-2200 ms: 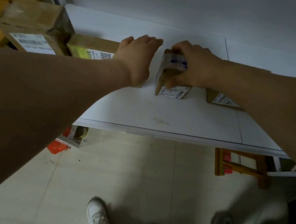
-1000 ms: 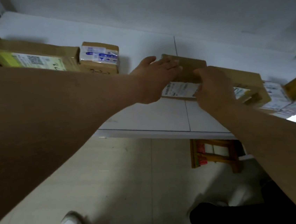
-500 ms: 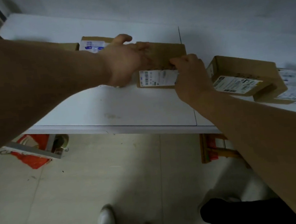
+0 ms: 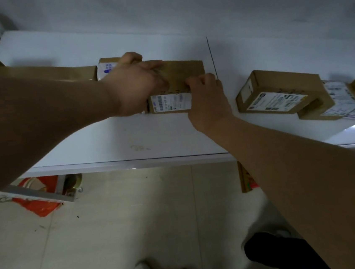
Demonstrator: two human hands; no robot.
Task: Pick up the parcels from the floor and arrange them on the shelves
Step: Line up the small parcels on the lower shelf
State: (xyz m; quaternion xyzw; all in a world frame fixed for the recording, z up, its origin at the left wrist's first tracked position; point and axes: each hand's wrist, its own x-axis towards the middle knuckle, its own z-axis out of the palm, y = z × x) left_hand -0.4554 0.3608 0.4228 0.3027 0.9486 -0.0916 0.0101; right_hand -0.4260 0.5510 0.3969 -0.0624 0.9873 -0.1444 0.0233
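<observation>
The left grip (image 4: 132,84) and right grip (image 4: 206,100) both clasp a labelled brown parcel (image 4: 183,72) resting far back on the shelf (image 4: 128,137). The other parcels (image 4: 277,93) already sit left and right of it. What remains below, I cannot tell.

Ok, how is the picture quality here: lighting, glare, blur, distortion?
Head view: dim, with a cool cast; glare washes out the shelf at its right end; the far-right parcels are smeared; wide-angle distortion swells the left forearm; the label on the held parcel is too soft to read.
</observation>
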